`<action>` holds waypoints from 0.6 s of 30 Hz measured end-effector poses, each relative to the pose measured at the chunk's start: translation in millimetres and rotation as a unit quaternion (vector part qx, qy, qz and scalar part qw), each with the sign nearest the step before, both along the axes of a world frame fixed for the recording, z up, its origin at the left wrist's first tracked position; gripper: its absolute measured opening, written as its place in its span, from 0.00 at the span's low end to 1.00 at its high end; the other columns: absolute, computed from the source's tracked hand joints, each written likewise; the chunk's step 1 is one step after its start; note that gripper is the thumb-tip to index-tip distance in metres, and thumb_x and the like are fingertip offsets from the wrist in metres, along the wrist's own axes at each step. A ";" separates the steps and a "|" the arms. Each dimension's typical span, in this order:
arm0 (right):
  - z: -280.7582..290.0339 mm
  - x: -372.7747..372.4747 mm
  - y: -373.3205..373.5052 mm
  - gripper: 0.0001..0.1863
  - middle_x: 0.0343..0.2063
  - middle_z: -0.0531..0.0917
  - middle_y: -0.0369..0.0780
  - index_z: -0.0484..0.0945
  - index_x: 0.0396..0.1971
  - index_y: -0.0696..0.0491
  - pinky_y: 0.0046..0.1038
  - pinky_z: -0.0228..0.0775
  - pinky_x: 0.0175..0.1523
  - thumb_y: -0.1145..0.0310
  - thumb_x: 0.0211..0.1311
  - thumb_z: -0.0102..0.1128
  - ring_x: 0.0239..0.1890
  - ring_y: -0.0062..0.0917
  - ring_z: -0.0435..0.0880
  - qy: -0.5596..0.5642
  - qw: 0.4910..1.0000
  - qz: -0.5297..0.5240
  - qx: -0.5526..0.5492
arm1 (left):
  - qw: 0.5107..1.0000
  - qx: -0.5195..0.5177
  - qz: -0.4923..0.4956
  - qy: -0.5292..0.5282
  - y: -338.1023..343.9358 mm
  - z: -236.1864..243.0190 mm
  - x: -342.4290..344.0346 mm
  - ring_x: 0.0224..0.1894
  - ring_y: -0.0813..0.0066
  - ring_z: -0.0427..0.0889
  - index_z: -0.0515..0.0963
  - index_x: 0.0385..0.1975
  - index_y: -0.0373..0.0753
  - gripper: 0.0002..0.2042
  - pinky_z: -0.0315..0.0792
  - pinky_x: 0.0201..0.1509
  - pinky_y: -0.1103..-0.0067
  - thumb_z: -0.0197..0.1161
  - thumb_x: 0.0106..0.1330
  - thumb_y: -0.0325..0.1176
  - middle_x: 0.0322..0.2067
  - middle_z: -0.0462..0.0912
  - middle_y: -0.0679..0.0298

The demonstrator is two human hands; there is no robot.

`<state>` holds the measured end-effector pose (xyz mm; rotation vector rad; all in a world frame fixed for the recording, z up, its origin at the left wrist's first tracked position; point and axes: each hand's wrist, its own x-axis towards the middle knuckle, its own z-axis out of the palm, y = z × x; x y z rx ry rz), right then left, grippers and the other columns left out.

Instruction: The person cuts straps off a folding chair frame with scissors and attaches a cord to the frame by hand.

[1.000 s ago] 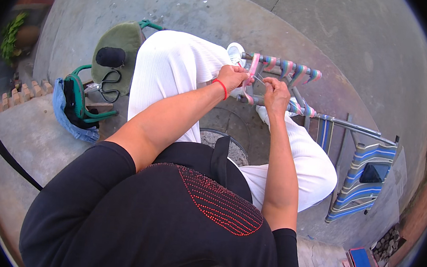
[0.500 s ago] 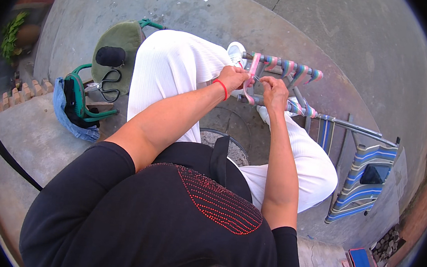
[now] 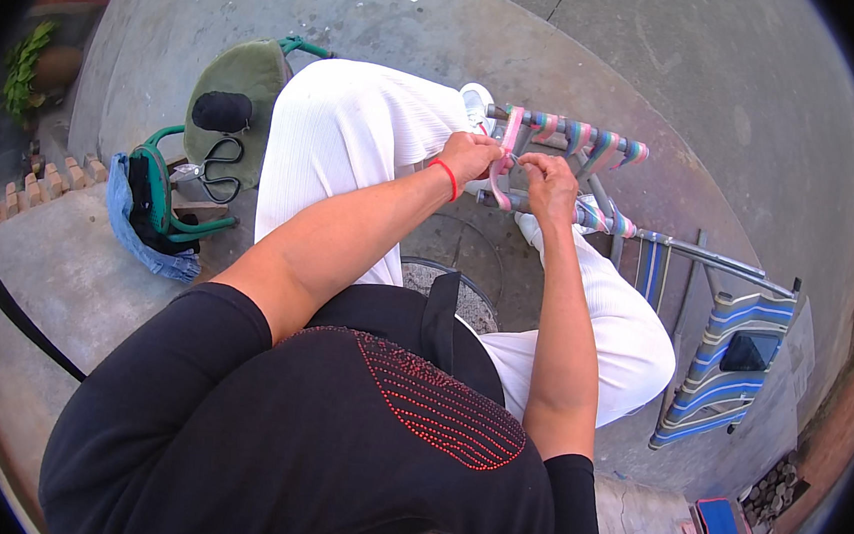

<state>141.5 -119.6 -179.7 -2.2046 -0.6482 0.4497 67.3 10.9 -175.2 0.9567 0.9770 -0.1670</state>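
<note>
Between my knees stands a metal-tube frame [image 3: 594,183] wound with pink, blue and white striped webbing [image 3: 580,136]. A pink strap [image 3: 503,185] loops across the two tubes at the frame's left end. My left hand [image 3: 470,158], with a red cord at the wrist, is closed on this strap. Just to its right, my right hand [image 3: 551,188] is bent into a pinch with thumb and forefinger close to the strap. Whatever sits in that pinch is too small to make out.
At left, scissors [image 3: 220,168] and a dark rounded item [image 3: 222,111] lie on a green padded stool [image 3: 247,67]. Blue denim [image 3: 162,258] hangs by a green chair frame [image 3: 158,186]. A blue-striped folding seat [image 3: 723,391] at right carries a dark flat item [image 3: 749,351].
Both hands keep nearly the same place at the strap. The view has shifted very slightly.
</note>
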 end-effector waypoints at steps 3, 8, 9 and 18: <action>-2.3 1.7 -0.4 0.05 0.18 0.71 0.40 0.80 0.24 0.49 0.28 0.64 0.31 0.74 0.45 0.56 0.23 0.30 0.73 -0.001 1.000 0.005 0.010 | 1.000 -0.002 -0.008 -0.010 0.7 -1.1 -0.7 0.30 0.76 0.79 0.75 0.31 0.32 0.07 0.73 0.36 0.80 0.53 0.56 0.27 0.28 0.79 0.60; -6.3 4.1 -2.6 0.06 0.17 0.70 0.39 0.80 0.24 0.49 0.27 0.63 0.29 0.74 0.45 0.56 0.22 0.29 0.71 0.000 1.000 0.013 0.025 | 1.000 -0.002 -0.011 -0.002 -0.7 2.4 1.0 0.30 0.76 0.79 0.75 0.31 0.33 0.07 0.73 0.36 0.80 0.52 0.57 0.27 0.29 0.80 0.60; -7.3 4.9 -3.1 0.06 0.17 0.70 0.39 0.80 0.24 0.49 0.27 0.63 0.29 0.74 0.45 0.56 0.22 0.29 0.71 0.000 1.000 0.013 0.025 | 1.000 -0.002 -0.011 -0.002 -1.0 2.9 1.3 0.30 0.76 0.79 0.75 0.32 0.33 0.07 0.73 0.37 0.80 0.52 0.57 0.27 0.29 0.80 0.60; -7.6 6.5 -2.6 0.05 0.17 0.68 0.39 0.80 0.24 0.49 0.28 0.62 0.29 0.74 0.45 0.56 0.22 0.29 0.71 0.002 1.000 0.014 0.019 | 1.000 -0.011 -0.017 -0.010 1.3 -1.3 1.2 0.30 0.76 0.79 0.74 0.31 0.32 0.07 0.73 0.37 0.80 0.51 0.57 0.26 0.29 0.79 0.60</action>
